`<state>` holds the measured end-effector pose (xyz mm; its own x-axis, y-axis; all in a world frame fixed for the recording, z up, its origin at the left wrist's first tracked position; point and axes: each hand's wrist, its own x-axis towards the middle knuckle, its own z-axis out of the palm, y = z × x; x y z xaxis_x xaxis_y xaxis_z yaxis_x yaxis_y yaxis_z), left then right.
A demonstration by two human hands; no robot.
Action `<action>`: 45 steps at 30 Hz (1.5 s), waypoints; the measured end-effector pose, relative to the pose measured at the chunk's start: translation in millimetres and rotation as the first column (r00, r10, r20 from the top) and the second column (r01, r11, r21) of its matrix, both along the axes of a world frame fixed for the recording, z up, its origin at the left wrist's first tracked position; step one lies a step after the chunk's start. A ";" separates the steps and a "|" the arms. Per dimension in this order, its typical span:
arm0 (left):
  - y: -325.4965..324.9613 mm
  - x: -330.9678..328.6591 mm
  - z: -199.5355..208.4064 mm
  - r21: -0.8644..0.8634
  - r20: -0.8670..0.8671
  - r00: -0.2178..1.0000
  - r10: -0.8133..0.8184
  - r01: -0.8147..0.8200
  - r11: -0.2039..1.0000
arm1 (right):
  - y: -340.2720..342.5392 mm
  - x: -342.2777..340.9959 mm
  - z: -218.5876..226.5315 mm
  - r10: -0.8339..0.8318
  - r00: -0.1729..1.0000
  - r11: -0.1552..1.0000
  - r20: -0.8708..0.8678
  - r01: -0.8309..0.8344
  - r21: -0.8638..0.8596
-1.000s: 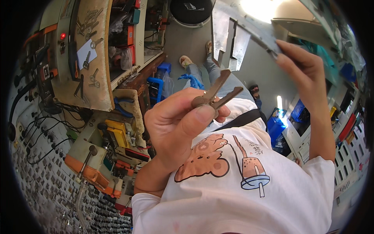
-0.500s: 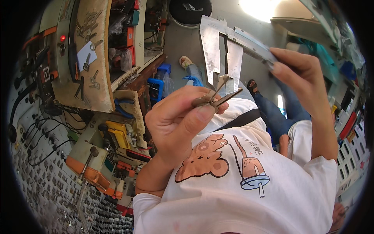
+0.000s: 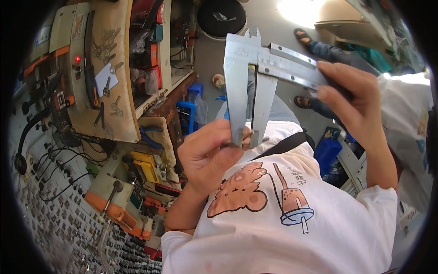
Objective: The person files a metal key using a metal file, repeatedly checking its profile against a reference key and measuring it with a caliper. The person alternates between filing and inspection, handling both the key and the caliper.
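My right hand [image 3: 351, 93] is closed on the beam end of a silver vernier caliper [image 3: 237, 68], fingers and thumb pinching it. The caliper's long jaws point down toward my left hand [image 3: 207, 153], with a narrow gap between them. In that left hand, thumb and fingers pinch small metal keys [image 3: 232, 145], mostly covered by the fingers. One key's blade sits at the jaw tips; whether both jaws touch it I cannot tell.
To the left, a worn bench [image 3: 121, 86] carries loose keys [image 3: 108, 43] and a white card [image 3: 106, 80]. Below it stands an orange-and-grey key machine [image 3: 112, 201]. Many keys hang at lower left. A round black stool [image 3: 222, 18] is ahead; another person [image 3: 404, 109] stands at right.
The caliper has come down, its jaws closer together, and its tips now meet the key in my left hand. The other person has moved at the right.
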<state>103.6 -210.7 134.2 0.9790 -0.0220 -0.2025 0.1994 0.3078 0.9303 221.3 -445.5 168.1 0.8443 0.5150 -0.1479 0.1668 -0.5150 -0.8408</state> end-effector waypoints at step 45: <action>-2.7 9.8 16.0 -0.217 -0.242 0.968 0.068 -0.122 0.969 | 8.3 9.1 -11.4 -0.090 0.966 0.993 -0.244 0.106 0.050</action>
